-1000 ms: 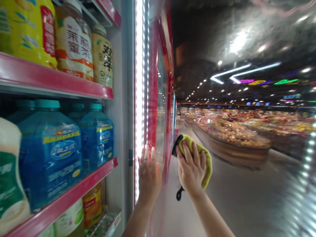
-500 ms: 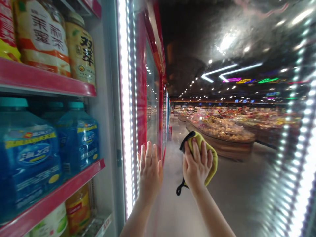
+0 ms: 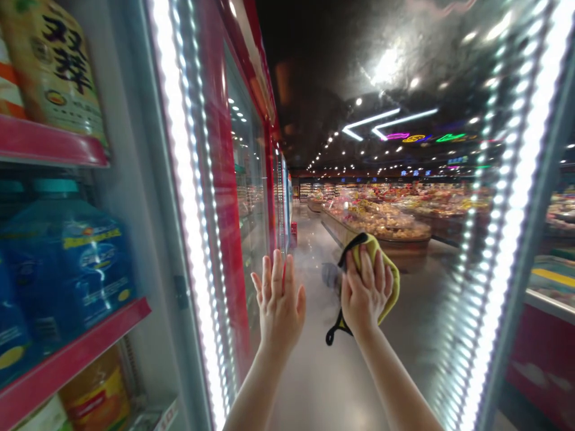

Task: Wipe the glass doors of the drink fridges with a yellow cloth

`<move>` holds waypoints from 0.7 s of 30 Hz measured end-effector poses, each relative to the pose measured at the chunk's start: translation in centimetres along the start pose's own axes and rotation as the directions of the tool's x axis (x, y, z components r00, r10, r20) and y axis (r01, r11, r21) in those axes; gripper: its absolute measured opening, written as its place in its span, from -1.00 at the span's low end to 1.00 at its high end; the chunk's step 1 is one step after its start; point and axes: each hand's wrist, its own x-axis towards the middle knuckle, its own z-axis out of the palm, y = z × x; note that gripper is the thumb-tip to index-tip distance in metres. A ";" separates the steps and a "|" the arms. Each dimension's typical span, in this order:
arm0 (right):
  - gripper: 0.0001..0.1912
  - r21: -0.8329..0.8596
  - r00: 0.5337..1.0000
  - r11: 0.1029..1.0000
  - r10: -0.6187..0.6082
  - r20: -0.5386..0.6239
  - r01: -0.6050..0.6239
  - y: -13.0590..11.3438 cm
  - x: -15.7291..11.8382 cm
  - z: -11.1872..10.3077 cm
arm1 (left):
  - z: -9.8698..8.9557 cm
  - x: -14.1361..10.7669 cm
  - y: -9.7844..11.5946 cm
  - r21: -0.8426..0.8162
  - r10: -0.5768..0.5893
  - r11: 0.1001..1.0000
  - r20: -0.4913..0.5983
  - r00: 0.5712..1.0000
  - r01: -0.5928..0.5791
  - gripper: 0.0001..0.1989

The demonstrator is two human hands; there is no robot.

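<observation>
Pressing the yellow cloth [image 3: 392,290] flat, with an even push, should work best; it sits under the right hand [image 3: 365,296], up against what looks like clear glass [image 3: 314,371]. That hand holds it beneath its fingers. The left hand [image 3: 281,308] has nothing in it, fingers spread; I can't tell if it touches. Left of it, fridge shelves [image 3: 81,354] hold blue-labelled bottles [image 3: 99,272] and a yellow bottle [image 3: 67,99]. Farther off, a wooden bin [image 3: 408,247] is full of goods too blurry to name.

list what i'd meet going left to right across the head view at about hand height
Blue plastic bottles with teal caps, slanting bright white light strip, bare left hand, right hand over a yellow black-edged cloth, second bright white light strip.
</observation>
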 end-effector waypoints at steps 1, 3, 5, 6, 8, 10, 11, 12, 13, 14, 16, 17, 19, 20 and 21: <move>-0.51 0.000 0.998 0.998 -0.057 0.034 0.057 -0.4 -0.1 0.0 | 0.1 0.0 0.2 -0.001 0.007 1.000 -0.003 1.000 -0.007 -0.21; -0.51 0.002 0.987 0.990 -0.138 0.086 0.138 -0.1 1.1 0.1 | 0.5 0.1 0.8 -0.005 0.031 1.000 0.000 1.000 -0.031 -0.22; -0.52 -0.010 0.990 0.993 -0.113 0.083 0.114 1.7 3.3 0.1 | 0.9 0.2 1.4 -0.007 0.051 0.999 0.009 0.999 -0.051 -0.23; -0.52 -0.021 0.996 0.997 -0.068 0.063 0.069 2.9 4.3 0.1 | 1.1 0.1 1.6 -0.008 0.056 0.998 0.015 0.998 -0.055 -0.23; -0.51 -0.033 0.999 0.998 0.049 0.000 -0.049 5.5 5.3 0.0 | 1.4 0.0 1.9 -0.014 0.058 0.998 0.020 0.998 -0.058 -0.23; -0.51 -0.036 0.982 0.984 0.170 -0.083 -0.174 7.1 4.4 -0.2 | 1.5 -0.2 1.9 -0.020 0.058 0.998 0.016 0.998 -0.058 -0.22; -0.52 -0.037 0.968 0.974 0.218 -0.122 -0.224 7.3 3.5 -0.3 | 1.5 -0.2 1.9 -0.021 0.058 0.998 0.011 0.998 -0.058 -0.23; -0.52 -0.039 0.956 0.965 0.252 -0.153 -0.260 7.1 2.5 -0.4 | 1.5 -0.3 1.9 -0.021 0.057 0.998 0.005 0.998 -0.057 -0.23; -0.53 -0.044 0.950 0.961 0.263 -0.166 -0.273 6.5 1.5 -0.5 | 1.5 -0.3 2.0 -0.021 0.056 0.998 0.001 0.998 -0.056 -0.23; -0.54 -0.054 0.957 0.965 0.246 -0.155 -0.257 5.8 0.7 -0.5 | 1.6 -0.3 2.0 -0.020 0.056 0.998 -0.003 0.998 -0.056 -0.23; -0.55 -0.078 0.985 0.984 0.156 -0.075 -0.162 4.6 0.2 -0.5 | 1.7 -0.2 2.3 -0.020 0.061 0.998 -0.004 0.998 -0.061 -0.23; -0.56 -0.087 0.994 0.991 0.104 -0.029 -0.106 4.5 0.6 -0.5 | 1.8 -0.1 2.6 -0.021 0.067 0.998 -0.003 0.998 -0.067 -0.24; -0.56 -0.095 0.999 0.995 0.041 0.019 -0.039 5.5 2.2 -0.5 | 2.0 0.1 3.1 -0.024 0.082 0.996 0.001 0.997 -0.082 -0.24; -0.56 -0.095 0.999 0.995 0.039 0.013 -0.038 6.7 3.1 -0.5 | 2.2 0.1 3.4 -0.027 0.089 0.996 0.001 0.996 -0.089 -0.25; -0.56 -0.093 0.999 0.994 0.053 -0.007 -0.054 8.0 3.9 -0.5 | 2.3 0.1 3.7 -0.029 0.097 0.995 0.002 0.995 -0.097 -0.26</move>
